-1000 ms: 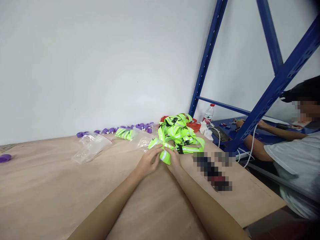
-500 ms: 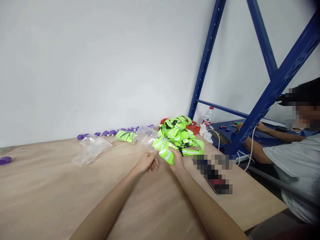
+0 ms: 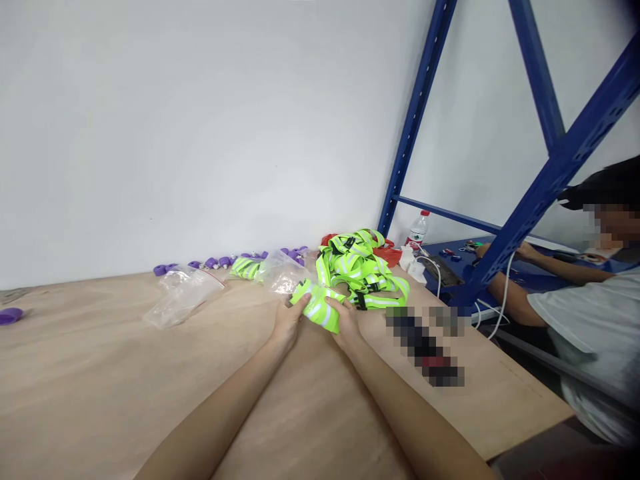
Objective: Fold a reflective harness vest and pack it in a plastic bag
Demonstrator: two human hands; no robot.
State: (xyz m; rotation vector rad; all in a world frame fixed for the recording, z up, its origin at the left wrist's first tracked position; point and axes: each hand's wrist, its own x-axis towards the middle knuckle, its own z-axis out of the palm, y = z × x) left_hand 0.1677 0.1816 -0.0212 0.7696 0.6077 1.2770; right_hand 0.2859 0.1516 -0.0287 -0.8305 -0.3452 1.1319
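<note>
Between my two hands is a folded reflective strap (image 3: 320, 312), neon yellow-green with silvery bands. My left hand (image 3: 289, 321) grips its left end, thumb on top. My right hand (image 3: 346, 323) clasps the right end. Just beyond lies a clear plastic bag (image 3: 284, 272); whether it touches the strap I cannot tell. Behind my right hand rises a heap of similar reflective straps (image 3: 357, 267) with black buckles. Another folded strap (image 3: 245, 268) rests farther left, partly behind the clear bag.
A flat zip bag (image 3: 183, 300) lies on the wooden table (image 3: 125, 380). Several purple items (image 3: 213, 263) line the wall; a purple piece (image 3: 10, 317) sits far left. At right stand a blue rack (image 3: 530, 207), a water bottle (image 3: 417, 230) and a seated person (image 3: 590, 300).
My left hand has moved from beside the folded strap onto its left end. The strap has shifted slightly left, away from the heap, and both hands now hold it.
</note>
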